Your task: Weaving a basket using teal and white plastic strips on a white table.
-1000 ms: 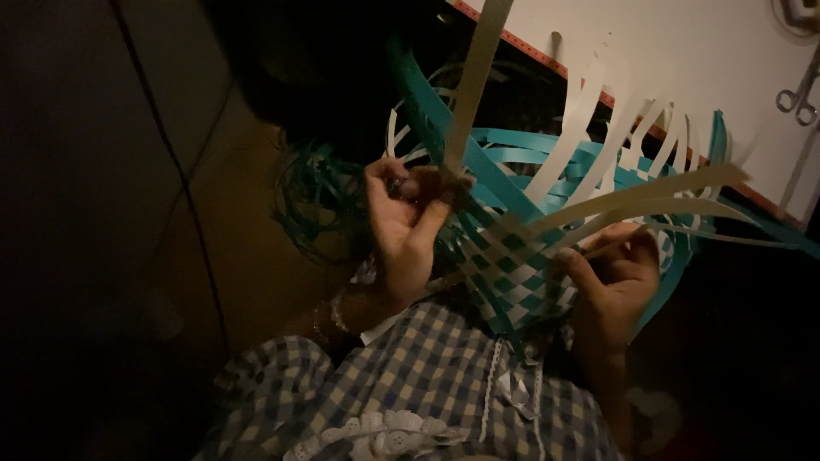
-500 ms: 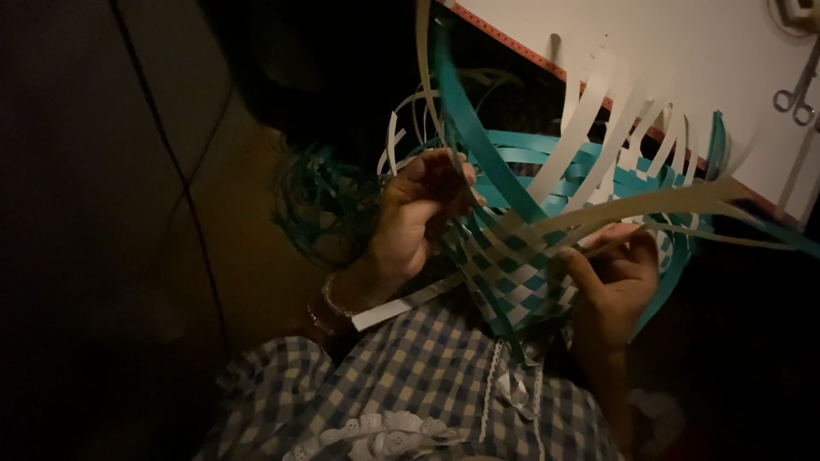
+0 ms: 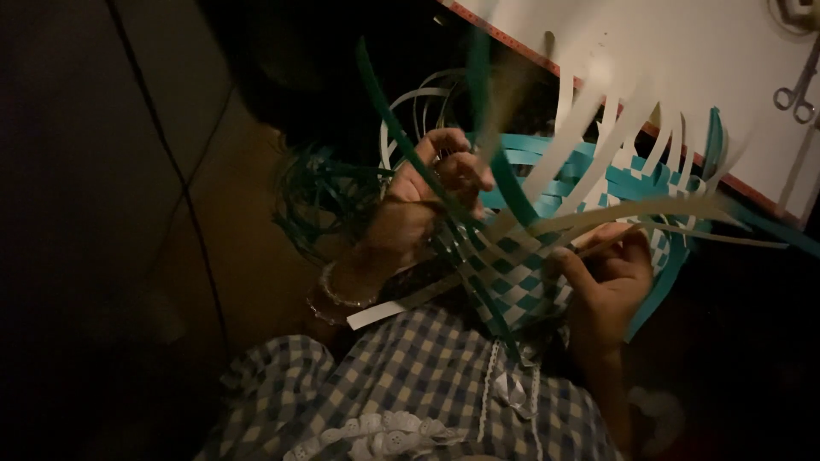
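Head view: The person sat with a half-woven basket [image 3: 521, 273] resting against the lap, above a blue-and-white checked garment [image 3: 410, 376]. The basket was woven from teal and white strips in a checker pattern, and its loose strip ends fanned upward and to the right.

The left hand [image 3: 427, 192] was raised at the basket's upper left edge. Its fingers [image 3: 457, 162] were curled together around a dark teal strip [image 3: 401, 137] that ran up and to the left from the weave. Whether they were pinching the strip tightly could not be told, because the strip was blurred. A bracelet [image 3: 342, 294] sat on the left wrist.

The right hand [image 3: 611, 277] lay on the basket's lower right side. Its fingers [image 3: 568, 260] were closed on the woven wall, with the thumb pressed against the checker pattern, just below a long pale strip [image 3: 649, 209] that stretched to the right.

A bundle of loose teal strips [image 3: 320, 196] lay on the floor [image 3: 239, 248] to the left of the left hand, near it but apart from the basket. A flat white strip [image 3: 401, 303] projected below the left wrist.

At the upper right, a white table [image 3: 683, 51] with a red edge carried 1 pair of scissors [image 3: 794, 90], well apart from both hands. A dark cable [image 3: 179, 188] ran down the floor on the left.
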